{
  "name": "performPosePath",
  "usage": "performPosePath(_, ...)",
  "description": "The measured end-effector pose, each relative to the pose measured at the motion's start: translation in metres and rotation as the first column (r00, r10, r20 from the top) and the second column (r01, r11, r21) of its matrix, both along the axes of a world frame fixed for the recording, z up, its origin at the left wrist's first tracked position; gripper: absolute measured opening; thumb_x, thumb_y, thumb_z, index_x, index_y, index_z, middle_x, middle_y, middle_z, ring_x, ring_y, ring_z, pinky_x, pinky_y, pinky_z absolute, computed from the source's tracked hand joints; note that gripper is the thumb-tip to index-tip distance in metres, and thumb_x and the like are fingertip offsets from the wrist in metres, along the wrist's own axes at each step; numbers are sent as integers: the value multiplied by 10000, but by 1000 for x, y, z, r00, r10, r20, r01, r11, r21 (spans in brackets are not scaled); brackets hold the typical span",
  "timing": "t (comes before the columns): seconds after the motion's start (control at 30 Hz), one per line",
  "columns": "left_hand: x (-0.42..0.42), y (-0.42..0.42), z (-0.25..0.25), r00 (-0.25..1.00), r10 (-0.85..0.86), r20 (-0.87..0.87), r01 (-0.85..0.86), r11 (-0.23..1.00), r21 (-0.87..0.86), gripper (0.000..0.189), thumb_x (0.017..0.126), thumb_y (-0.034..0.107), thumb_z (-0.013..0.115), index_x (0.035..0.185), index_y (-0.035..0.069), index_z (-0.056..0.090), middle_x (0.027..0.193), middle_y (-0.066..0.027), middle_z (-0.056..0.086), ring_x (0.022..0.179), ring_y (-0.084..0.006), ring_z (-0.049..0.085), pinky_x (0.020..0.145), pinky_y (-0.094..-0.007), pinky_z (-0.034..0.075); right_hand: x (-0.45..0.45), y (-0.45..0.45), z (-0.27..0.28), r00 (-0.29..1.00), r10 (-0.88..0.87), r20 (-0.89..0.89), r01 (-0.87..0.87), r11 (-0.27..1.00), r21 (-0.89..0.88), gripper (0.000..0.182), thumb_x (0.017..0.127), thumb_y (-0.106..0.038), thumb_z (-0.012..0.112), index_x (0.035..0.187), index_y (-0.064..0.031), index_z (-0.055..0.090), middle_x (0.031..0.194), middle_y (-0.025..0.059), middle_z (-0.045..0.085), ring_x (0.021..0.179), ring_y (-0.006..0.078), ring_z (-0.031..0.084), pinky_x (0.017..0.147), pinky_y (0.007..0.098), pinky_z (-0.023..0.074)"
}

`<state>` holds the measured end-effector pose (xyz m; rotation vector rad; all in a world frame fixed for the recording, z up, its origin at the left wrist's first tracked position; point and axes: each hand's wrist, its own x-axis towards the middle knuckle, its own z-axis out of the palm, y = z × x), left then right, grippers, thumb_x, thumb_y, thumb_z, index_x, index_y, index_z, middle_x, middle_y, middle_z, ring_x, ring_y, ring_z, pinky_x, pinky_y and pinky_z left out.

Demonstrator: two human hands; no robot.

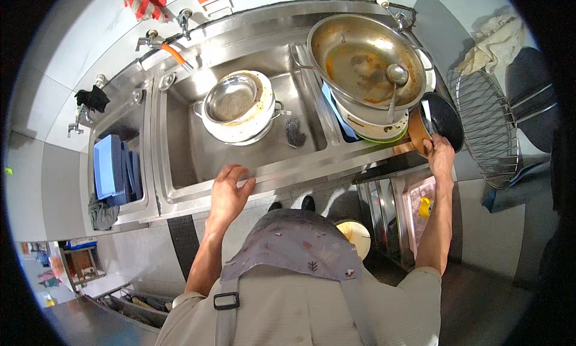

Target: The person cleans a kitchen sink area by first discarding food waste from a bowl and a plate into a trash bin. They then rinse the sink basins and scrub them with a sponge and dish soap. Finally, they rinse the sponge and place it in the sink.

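My left hand [231, 190] rests at the front rim of the steel sink [270, 159], fingers apart and holding nothing. At the right end of the counter, my right hand [438, 154] grips a white-handled utensil [426, 111] whose lower part lies inside or against a dark pan [443, 121]. In the sink basin, a steel bowl [231, 98] sits on stacked white plates [243, 132], with a dark scouring pad [295, 132] to their right. A large two-handled steel pan [346, 44] with a ladle [397, 74] in its murky liquid stands on soiled plates [382, 129].
Blue trays [107, 166] stand in the left basin beside a grey cloth [102, 214]. A faucet with an orange hose [173, 54] reaches over the main sink. To the right hangs a wire basket [488, 130]; a round yellowish container [360, 238] is on the floor.
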<state>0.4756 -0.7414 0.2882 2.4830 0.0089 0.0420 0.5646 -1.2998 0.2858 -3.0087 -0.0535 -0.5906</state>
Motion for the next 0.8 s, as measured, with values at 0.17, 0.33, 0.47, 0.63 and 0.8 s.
performPosePath(0.17,3,-17,-10,1000,28,5,-28,999,18,309,896,176,763,1147,4,710,1250,-190,665,1088,-381,683,917,-434,564,18,-4,10,999,38,-19,-39,997,-65,222,849,-123,773,996,-9,654,965,170,699,955,380,647,848,469,485)
performPosePath(0.33,7,-28,-16,998,48,45,-48,999,5,302,870,171,775,1109,-4,716,1210,-219,672,1013,-380,699,845,-433,587,13,6,24,989,68,134,-68,998,-3,358,859,-139,792,1166,-4,665,1060,164,696,1028,375,634,934,474,456)
performPosePath(0.47,8,-22,-22,995,71,65,-72,997,10,312,872,174,777,1114,-9,710,1181,-224,678,1000,-386,694,865,-442,572,-14,41,55,933,67,354,-116,986,119,385,881,-134,790,1206,24,656,1059,168,694,971,319,674,871,413,514)
performPosePath(0.63,14,0,-21,983,145,108,-153,986,69,337,878,181,781,1142,-12,700,1137,-220,693,1011,-377,696,883,-444,562,-56,137,69,865,291,409,-498,602,624,334,822,9,723,1153,-1,679,978,114,713,893,236,687,806,355,557)
performPosePath(0.8,43,61,-45,938,340,72,-333,938,-96,436,909,279,765,1194,-40,684,1136,-222,711,994,-315,709,879,-421,556,3,273,55,754,629,192,-588,516,623,339,926,-158,739,1198,13,631,1147,204,654,1020,388,665,870,427,539)
